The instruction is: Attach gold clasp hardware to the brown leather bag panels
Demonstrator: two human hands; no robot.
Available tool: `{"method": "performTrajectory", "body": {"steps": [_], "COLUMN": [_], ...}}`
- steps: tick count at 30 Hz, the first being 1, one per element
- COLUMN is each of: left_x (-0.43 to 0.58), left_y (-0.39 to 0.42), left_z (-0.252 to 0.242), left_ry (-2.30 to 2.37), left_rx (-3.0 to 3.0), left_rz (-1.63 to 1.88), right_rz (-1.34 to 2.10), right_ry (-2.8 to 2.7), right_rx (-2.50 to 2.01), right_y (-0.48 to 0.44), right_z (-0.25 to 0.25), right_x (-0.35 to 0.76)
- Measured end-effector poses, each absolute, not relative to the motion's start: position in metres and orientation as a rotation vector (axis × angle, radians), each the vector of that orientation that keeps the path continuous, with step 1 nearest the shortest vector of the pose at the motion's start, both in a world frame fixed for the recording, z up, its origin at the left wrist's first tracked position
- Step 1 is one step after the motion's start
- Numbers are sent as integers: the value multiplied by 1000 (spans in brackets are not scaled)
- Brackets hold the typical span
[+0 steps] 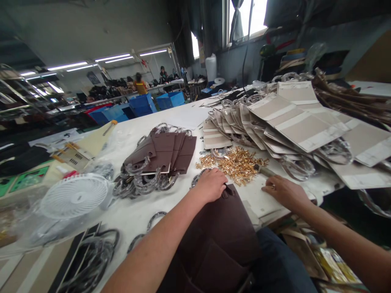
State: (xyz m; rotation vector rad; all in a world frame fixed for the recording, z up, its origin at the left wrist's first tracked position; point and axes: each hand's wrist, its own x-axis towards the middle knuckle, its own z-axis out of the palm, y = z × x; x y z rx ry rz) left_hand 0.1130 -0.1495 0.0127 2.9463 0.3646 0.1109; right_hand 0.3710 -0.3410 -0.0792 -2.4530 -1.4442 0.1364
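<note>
My left hand [213, 185] is closed on the top edge of a dark brown leather bag panel [226, 224], which slopes down over my lap. Small dark tabs show at that edge beside my fingertips. To the right, my right hand [285, 193] is held over the table edge with thumb and fingers pinched together; what sits between them is too small to make out. A tool with a dark rounded end [263, 170] reaches from behind this hand toward the pile of small gold metal fasteners [240, 165]. Whether the hand touches the tool is unclear.
Stacked brown bag panels [165, 150] with plastic-wrapped handles lie left of the fasteners. Beige panels [293, 118] are heaped at the right. A white plastic fan grille [76, 195] rests on the left. Blue bins [142, 104] and two people are farther back.
</note>
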Motion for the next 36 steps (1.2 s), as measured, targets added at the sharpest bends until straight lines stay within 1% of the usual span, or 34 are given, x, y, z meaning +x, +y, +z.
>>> {"method": "performTrajectory", "body": {"steps": [5, 8, 11, 13, 15, 17, 21, 23, 27, 30, 33, 36], "left_x": [118, 121, 126, 129, 132, 134, 139, 142, 141, 125, 101, 85], "left_y": [-139, -134, -128, -125, -125, -129, -146, -155, -161, -161, -165, -173], "left_z": [23, 27, 29, 30, 31, 33, 39, 42, 43, 29, 6, -12], "left_ry": [308, 294, 282, 281, 285, 300, 355, 430, 535, 512, 703, 827], "left_rx": [2932, 2903, 2854, 2818, 2791, 2784, 2809, 2766, 2331, 2102, 2219, 2371], "left_rz": [66, 65, 49, 29, 15, 24, 67, 101, 129, 217, 418, 451], "right_rz": [237, 222, 282, 483, 685, 734, 606, 548, 485, 416, 409, 549], "right_ry": [-1565, -1596, -1542, -1468, -1489, -1452, -1176, -1141, -1050, -972, -924, -943], "right_rx": [-2307, -2276, -2068, -1783, -1540, -1422, -1510, -1531, -1579, -1581, -1612, -1668], "right_y": [-337, -336, -337, -336, -332, -323, -303, -297, -295, -293, -289, -290], "right_z": [-76, -63, -42, -30, -27, -33, -59, -67, -66, -61, -59, -62], "right_x": [391, 387, 344, 297, 250, 215, 195, 196, 197, 203, 219, 236]}}
